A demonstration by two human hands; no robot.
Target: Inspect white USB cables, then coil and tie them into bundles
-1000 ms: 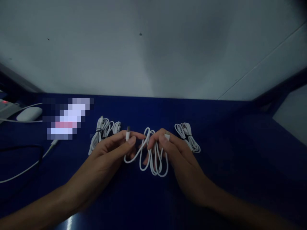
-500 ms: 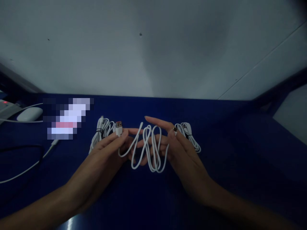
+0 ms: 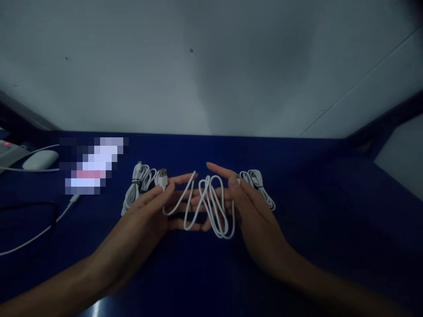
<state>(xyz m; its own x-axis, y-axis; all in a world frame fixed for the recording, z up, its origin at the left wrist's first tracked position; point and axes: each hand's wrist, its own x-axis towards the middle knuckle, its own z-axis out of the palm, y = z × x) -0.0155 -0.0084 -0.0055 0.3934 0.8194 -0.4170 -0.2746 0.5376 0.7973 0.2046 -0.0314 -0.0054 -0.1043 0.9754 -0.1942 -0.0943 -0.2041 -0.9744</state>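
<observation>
On the glossy blue bench [image 3: 313, 185] lies one white oval object [image 3: 41, 160], toward the left edge. Mid-bench, left hand [image 3: 150, 207] and right hand [image 3: 254, 215] pinch one looped white cable [image 3: 215, 209] by both ends, partly hiding two black-tied white cable bundles [image 3: 134, 193].

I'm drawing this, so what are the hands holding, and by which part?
A loosely looped white cable: the left hand pinches it by the USB plug, the right hand by its other end, partly hidden.

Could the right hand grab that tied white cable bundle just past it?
Probably yes: the tied bundle shows just beyond the right hand, with no obstacle visible between. However, that hand seems to pinch one end of the looped white cable, so it would likely need to let go first.
</observation>
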